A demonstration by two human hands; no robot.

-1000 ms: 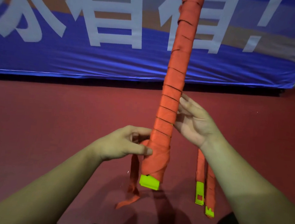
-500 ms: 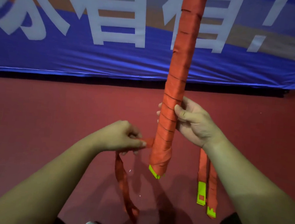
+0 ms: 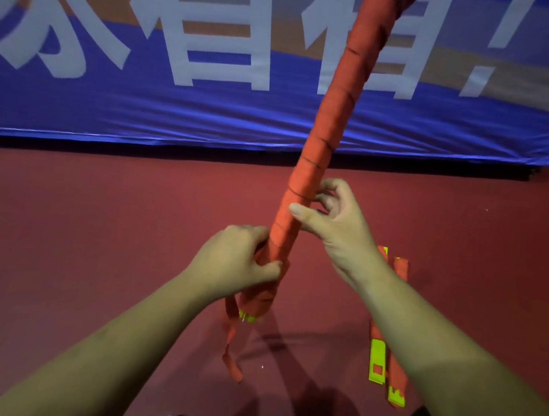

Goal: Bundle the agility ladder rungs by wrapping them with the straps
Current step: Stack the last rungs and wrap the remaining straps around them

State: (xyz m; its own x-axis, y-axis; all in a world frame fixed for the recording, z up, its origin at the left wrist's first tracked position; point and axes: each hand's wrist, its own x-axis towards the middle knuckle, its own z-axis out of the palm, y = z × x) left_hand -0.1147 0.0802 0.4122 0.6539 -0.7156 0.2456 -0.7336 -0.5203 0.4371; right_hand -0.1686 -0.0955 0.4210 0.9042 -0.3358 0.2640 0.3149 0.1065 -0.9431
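Item: rung bundle (image 3: 318,152), strap-wound, tilted upward.
Left hand (image 3: 235,264) grips its lower part, fingers curled, likely pinning the wrap. The strap tail (image 3: 230,333) hangs below.
Right hand (image 3: 335,223), just above, pinches the bundle to steady it.
2 ladder pieces (image 3: 377,359) lie on the floor (image 3: 82,224) right of the bundle; banner (image 3: 142,106) behind. Neither obstructs.

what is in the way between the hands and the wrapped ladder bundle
Nothing visible. The left hand grips the bundle low down and the right hand holds it just above; the loose strap tail hangs free below.
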